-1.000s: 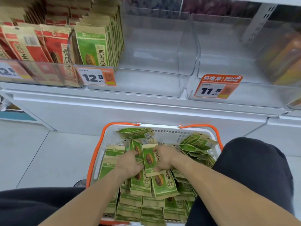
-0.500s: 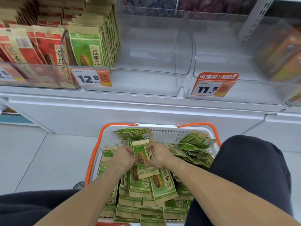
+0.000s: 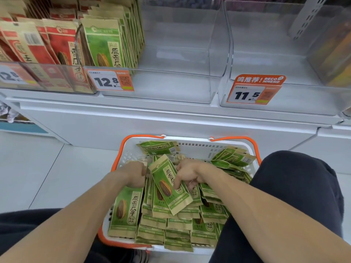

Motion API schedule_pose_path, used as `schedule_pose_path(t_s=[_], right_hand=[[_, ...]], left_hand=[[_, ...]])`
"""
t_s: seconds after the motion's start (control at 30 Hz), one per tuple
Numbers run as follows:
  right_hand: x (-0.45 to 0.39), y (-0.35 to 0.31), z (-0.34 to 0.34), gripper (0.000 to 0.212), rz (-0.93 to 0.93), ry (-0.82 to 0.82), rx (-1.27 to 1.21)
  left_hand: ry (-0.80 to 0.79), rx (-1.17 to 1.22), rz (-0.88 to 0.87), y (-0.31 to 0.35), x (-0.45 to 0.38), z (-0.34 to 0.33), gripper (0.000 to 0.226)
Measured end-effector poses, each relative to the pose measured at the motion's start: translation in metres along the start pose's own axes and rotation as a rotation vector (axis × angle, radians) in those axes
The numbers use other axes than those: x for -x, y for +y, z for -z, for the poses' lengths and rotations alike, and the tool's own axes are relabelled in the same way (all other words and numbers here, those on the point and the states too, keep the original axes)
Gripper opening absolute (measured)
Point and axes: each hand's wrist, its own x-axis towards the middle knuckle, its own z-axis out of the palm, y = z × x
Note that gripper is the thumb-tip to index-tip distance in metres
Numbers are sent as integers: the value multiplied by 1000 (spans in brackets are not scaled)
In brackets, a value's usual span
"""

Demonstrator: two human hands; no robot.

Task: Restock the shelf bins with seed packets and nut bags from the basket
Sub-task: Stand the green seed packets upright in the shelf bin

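A white basket with orange handles sits on the floor between my knees, filled with green seed packets. Both hands are inside it. My left hand and my right hand grip a small stack of green packets from either side, its top packet tilted and raised above the pile. Above, a clear shelf bin holds upright green packets at its left side, with bare room to their right.
Red seed packets fill the bin at the left. A second clear bin with an 11.5 price tag stands at the right. The white shelf base runs in front of the basket. My dark trouser knee is at the right.
Both hands have gathered the packets into a tighter stack and lifted it slightly toward the basket's far side. The view has shifted closer to the shelf.
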Motion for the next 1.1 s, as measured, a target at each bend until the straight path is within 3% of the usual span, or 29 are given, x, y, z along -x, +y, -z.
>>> schedule_pose_path(t_s=[0.07,0.17,0.3,0.4,0.57,0.67,0.87,1.1], right_hand=[[3,-1,-4,48,22,-27,13],[11,-3,-9,37,57,-73,-36],[17,-2,-13,26,118,-100,-161],[15,-4,-12,34,263,28,-259],[26,-16,-6,47,552,396,-379],[44,-28,6,46,674,434,-527],[81,-43,30,44,883,415,-608],[91,-48,44,51,966,379,-647]], left_hand=[[-56,-130,32,-12,9,3,13],[11,-145,57,-23,14,3,14],[135,250,55,-27,19,17,17],[259,548,58,-27,27,33,10],[391,817,0,-18,46,70,10],[471,886,-77,-11,63,104,13],[460,909,-217,-4,98,148,13],[495,916,-326,8,100,154,14]])
